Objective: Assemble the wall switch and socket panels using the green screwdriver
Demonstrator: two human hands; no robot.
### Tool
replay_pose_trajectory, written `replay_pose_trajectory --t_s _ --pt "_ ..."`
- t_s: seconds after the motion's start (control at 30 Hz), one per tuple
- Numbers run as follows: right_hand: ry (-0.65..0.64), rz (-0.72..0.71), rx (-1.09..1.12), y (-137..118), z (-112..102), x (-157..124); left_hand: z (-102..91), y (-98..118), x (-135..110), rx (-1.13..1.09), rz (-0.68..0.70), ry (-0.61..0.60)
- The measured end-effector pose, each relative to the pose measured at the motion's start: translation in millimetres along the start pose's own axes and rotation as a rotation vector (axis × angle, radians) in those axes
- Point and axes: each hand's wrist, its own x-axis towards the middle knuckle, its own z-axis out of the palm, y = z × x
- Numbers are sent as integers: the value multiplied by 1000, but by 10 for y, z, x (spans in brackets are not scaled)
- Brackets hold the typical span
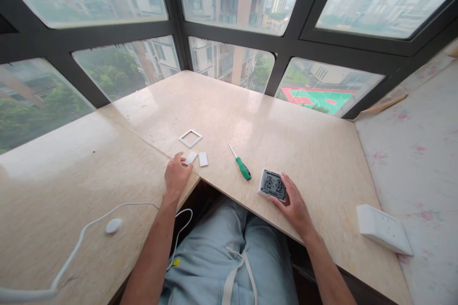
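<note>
Loosely curled, your right hand (295, 205) holds the switch (272, 184) at the near edge of the desk (304, 142); your left hand (176, 174) touches a cover (190, 158), grip unclear. Screwdriver (240, 164) lies between them, bare desk open beyond both

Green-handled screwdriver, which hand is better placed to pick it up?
Probably right: the right hand touches the switch module, close to the screwdriver handle. The left hand is farther, on a white cover piece.
</note>
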Motion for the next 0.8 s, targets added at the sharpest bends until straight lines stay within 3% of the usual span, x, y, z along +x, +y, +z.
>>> replay_pose_trajectory --t_s 0.17,0.23,0.33,0.53,0.67,0.8 --pt "-3 44 29 11 -5 3 -38 171 -121 -245 51 161" --pt "-25 88 39 22 -5 7 -29 331 -236 -448 83 146" --pt "-77 119 50 36 -9 13 55 661 -489 -700 107 3" --pt "-32 89 170 27 -43 -1 396 1336 -1091 -803 236 -241" --pt "84 46 186 -12 -74 -24 574 1583 -1366 -788 305 -332" --pt "197 20 165 -70 -107 -25 654 1700 -1503 -761 397 -354"
